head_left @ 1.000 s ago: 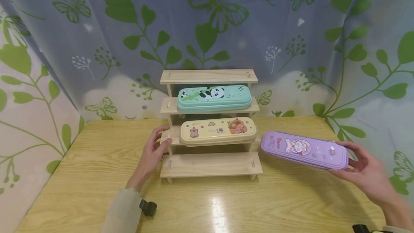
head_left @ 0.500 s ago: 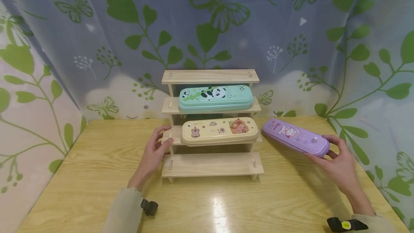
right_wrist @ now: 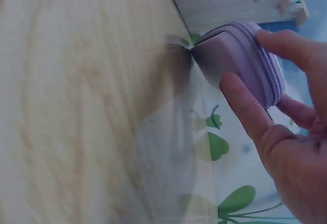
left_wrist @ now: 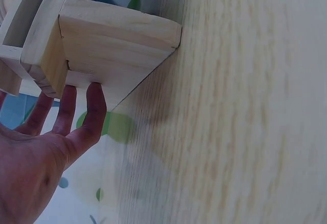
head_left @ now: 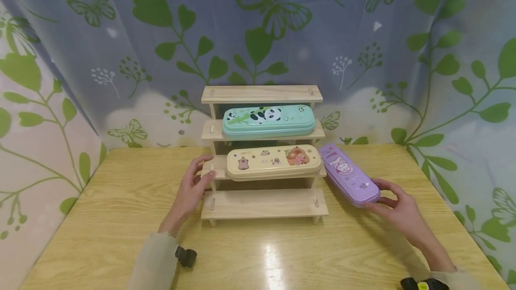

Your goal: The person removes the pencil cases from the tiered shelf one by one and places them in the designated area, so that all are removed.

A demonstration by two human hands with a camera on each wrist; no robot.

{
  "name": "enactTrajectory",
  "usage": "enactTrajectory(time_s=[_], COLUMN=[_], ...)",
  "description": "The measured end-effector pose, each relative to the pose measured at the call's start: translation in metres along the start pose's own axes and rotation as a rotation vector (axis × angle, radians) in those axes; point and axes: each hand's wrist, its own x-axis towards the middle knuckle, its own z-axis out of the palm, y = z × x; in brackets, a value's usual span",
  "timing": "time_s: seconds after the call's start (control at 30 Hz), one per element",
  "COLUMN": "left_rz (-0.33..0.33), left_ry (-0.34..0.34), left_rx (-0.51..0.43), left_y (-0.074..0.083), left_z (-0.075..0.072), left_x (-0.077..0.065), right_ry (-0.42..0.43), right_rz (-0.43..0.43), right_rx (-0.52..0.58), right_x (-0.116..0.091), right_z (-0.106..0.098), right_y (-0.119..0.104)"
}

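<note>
A purple pencil case (head_left: 348, 173) with a cartoon print slants beside the right end of a stepped wooden display rack (head_left: 264, 205). My right hand (head_left: 399, 211) pinches the case's near end between thumb and fingers. The case's zipper (right_wrist: 265, 60) shows in the right wrist view. My left hand (head_left: 193, 187) holds the left end of the rack's second step from the bottom, with fingertips (left_wrist: 94, 88) at the side panel in the left wrist view. A cream pencil case (head_left: 274, 162) lies on that step. A mint panda pencil case (head_left: 268, 121) lies one step higher.
The rack stands on a wood-grain table (head_left: 133, 200) towards the back. Behind it and along both sides hangs a curtain (head_left: 181, 70) printed with leaves and butterflies. The rack's top step (head_left: 262, 94) and bottom step carry no cases.
My right hand has moved left, bringing the purple pencil case closer to the rack. The case has turned from lying nearly crosswise to a steeper slant. My left hand keeps its place on the rack.
</note>
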Motion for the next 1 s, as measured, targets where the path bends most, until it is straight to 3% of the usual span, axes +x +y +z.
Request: enactTrajectory(time_s=[0.27, 0.43, 0.77, 1.0], left_rz=[0.0, 0.0, 0.001, 0.006], left_ry=[0.0, 0.002, 0.006, 0.005], left_rx=[0.006, 0.002, 0.008, -0.002], left_y=[-0.001, -0.001, 0.0, 0.0], left_z=[0.0, 0.0, 0.0, 0.0], left_x=[0.0, 0.0, 0.0, 0.0], right_ry=[-0.047, -0.068, -0.095, -0.009], right_rz=[0.133, 0.173, 0.184, 0.098], right_rx=[-0.069, -0.084, -0.026, -0.181], right_x=[-0.001, -0.002, -0.004, -0.002], right_z=[0.013, 0.017, 0.02, 0.011], right_y=[-0.002, 0.0, 0.002, -0.006])
